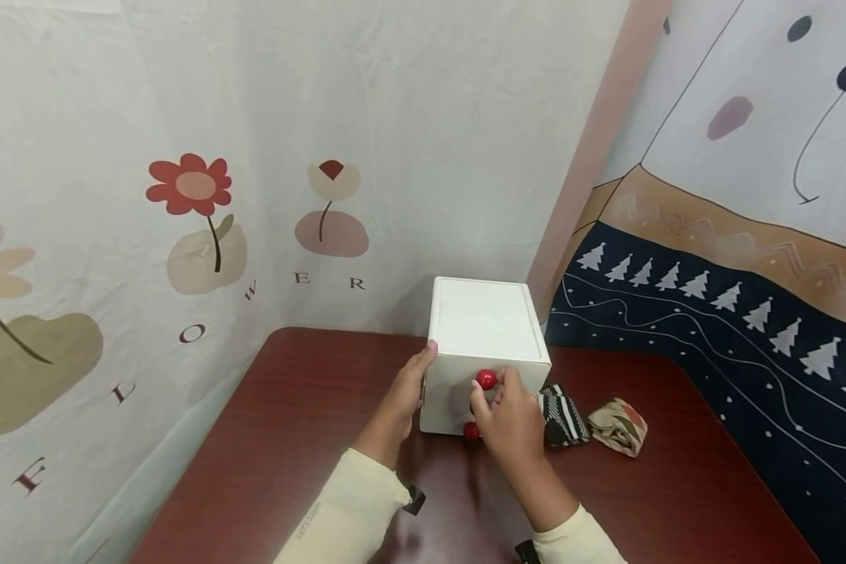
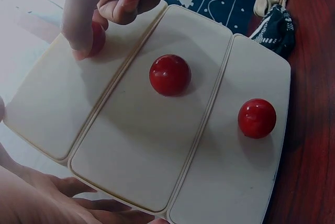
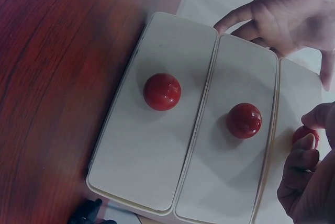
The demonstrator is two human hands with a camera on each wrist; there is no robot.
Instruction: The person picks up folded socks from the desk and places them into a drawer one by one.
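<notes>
A white three-drawer box stands on the table, one round red knob on each drawer front. My right hand pinches the top drawer's knob between thumb and fingers. My left hand rests against the box's left side, its thumb near the top front edge; the right wrist view shows its fingers spread and fairly straight. The middle knob and the bottom knob are untouched. All three drawer fronts look closed, though my right hand partly covers the top one.
Right of the box lie a black-and-white striped folded cloth and a beige patterned folded cloth. The dark red wooden table meets a flower-printed wall hanging behind and a navy tree-patterned one at right.
</notes>
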